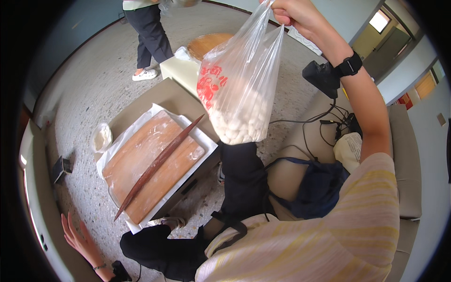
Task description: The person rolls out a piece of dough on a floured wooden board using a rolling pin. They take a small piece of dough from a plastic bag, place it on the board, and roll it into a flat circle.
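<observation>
My right hand [287,14] is raised at the top, gripping the handles of a clear plastic bag [246,74] with red print. Many small, round, white dough-like pieces [239,123] fill the bottom of the bag, which hangs above my knee. At the lower left my left hand [77,236] is held out with its fingers apart and nothing in it. Between them, a floury wooden board [141,151] lies on white paper on a low table. A dark wooden rolling pin with tapered ends [160,162] rests diagonally across the board.
A small bag of white powder [102,138] sits at the table's left edge. Beyond stand a round wooden board [208,44] and a person in dark trousers [148,35]. Cables [336,123], a black device [320,77] and a navy bag [313,190] are on my right, by a sofa [405,162].
</observation>
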Motion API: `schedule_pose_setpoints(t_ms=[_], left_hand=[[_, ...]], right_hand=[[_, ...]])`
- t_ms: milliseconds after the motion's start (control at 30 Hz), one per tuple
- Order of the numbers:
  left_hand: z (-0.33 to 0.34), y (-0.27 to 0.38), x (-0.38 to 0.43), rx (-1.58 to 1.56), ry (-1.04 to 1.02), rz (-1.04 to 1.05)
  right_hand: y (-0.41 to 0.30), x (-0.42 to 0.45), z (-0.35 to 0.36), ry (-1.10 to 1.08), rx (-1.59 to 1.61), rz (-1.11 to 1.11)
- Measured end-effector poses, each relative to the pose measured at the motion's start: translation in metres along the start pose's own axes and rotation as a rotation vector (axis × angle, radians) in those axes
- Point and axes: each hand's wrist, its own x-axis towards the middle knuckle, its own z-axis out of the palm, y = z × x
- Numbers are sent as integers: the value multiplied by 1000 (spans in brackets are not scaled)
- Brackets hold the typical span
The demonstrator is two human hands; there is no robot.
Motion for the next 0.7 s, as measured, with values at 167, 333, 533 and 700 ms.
schedule_pose_setpoints(t_ms=[167,333,533,700], left_hand=[[26,-29,-1,79,2,66],[-13,35,17,92,23,98],[0,4,6,162,29,52],[22,-7,11,84,17,64]], right_hand=[[-3,-12,-53,-221,-79,60],[-22,-34,-71,-78,-502,-68],[-11,-58,-79,39,-613,-234],[16,-62,-120,122,-293,-186]])
